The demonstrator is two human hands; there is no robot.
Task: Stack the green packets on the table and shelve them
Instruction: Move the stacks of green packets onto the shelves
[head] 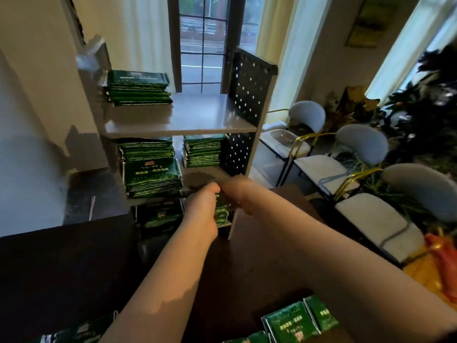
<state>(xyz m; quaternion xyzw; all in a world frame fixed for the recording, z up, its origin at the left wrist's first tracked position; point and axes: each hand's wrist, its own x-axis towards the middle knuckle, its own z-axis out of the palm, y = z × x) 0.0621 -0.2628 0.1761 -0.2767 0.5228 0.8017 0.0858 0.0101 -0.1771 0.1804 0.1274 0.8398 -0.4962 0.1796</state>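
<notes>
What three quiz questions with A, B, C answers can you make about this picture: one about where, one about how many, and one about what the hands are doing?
1. Where is the held stack of green packets?
A. on the windowsill
B. at the lowest shelf
C. on a chair

2. How many stacks of packets lie on the top shelf?
A. one
B. three
C. none

3. What are the left hand and right hand doing?
A. lying flat on the table
B. holding a cup
C. gripping one stack between them

Answers:
1 B, because the hands hold it right at the lowest shelf.
2 A, because a single stack sits at the left end of the top shelf.
3 C, because both hands curl round the same stack.
</notes>
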